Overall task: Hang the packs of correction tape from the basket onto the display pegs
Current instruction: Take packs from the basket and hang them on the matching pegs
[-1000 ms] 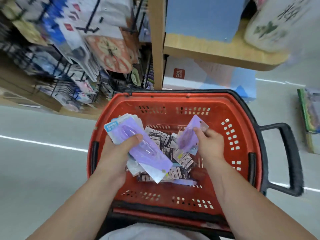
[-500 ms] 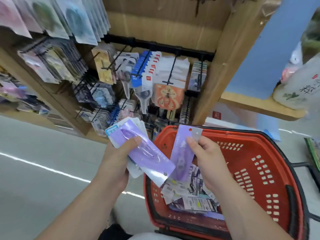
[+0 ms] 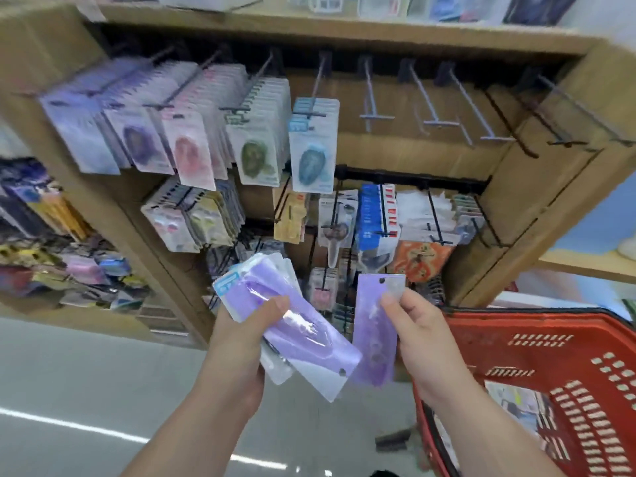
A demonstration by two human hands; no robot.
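Our left hand (image 3: pixel 237 342) gripped a fanned stack (image 3: pixel 303 335) of purple packs, thumb across the top one, while our right hand (image 3: pixel 423 335) pinched a single pack (image 3: pixel 373 325) near its punched hole, both held low in front of the rack (image 3: pixel 406 156) and well below the bare pegs (image 3: pixel 375 115) at upper right. Pegs on the left of that row carried hung packs (image 3: pixel 192 146) in several colours, so we judged the job partly done: nothing in our hands had reached a peg yet, and loose packs (image 3: pixel 512 401) showed inside the basket (image 3: pixel 550 328) at our right, waiting their turn.
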